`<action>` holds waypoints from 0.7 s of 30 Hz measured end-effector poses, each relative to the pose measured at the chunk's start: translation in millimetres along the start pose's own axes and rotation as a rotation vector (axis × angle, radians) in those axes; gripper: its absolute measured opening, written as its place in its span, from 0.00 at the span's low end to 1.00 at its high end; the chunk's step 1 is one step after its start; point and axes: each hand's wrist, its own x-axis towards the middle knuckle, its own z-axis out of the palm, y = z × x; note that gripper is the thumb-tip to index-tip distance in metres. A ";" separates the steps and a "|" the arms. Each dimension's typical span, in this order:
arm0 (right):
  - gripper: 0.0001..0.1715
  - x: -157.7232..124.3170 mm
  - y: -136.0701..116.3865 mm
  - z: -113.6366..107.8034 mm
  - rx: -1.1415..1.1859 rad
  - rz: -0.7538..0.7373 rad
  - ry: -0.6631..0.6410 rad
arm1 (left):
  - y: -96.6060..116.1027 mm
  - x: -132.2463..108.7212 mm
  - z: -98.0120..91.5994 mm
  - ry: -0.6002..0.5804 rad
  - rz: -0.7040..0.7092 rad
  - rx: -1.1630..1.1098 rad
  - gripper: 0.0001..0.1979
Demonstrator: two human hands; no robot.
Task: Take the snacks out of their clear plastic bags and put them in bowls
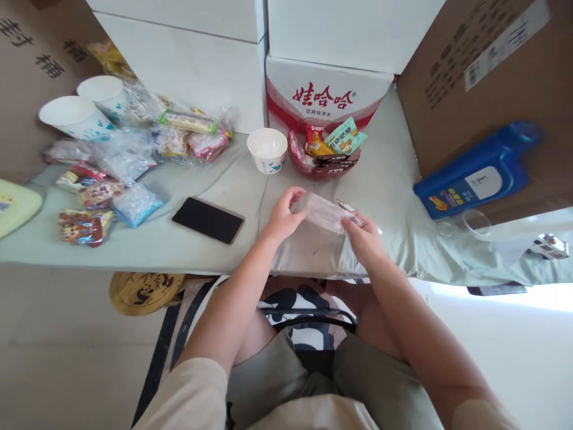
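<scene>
Both my hands hold a small clear plastic bag (326, 213) just above the cloth-covered table (188, 245). My left hand (283, 216) pinches its left end with fingers curled. On the right end, my right hand (363, 236) is closed over the bag's edge. I cannot make out what is inside the bag. Behind the hands stands a red bowl (322, 170) filled with wrapped snacks, and a white paper cup (267, 150) sits to its left.
A black phone (208, 220) lies left of my hands. Several snack packets (129, 161) and two paper cups (78, 117) crowd the table's left. A blue bottle (478, 170) lies at right. Cardboard and white boxes (329, 89) wall the back.
</scene>
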 end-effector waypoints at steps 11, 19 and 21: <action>0.17 0.7 -35.7 46.6 -0.036 -0.186 -0.119 | 17.7 -19.8 5.1 -0.243 -0.045 -0.388 0.19; 0.17 40.2 -63.2 70.5 -0.080 -0.180 -0.294 | 25.4 -8.7 -23.7 0.056 -0.091 -0.428 0.05; 0.13 63.2 -86.1 84.5 -0.187 -0.320 -0.148 | 26.9 -4.6 -28.3 0.144 -0.171 -0.387 0.03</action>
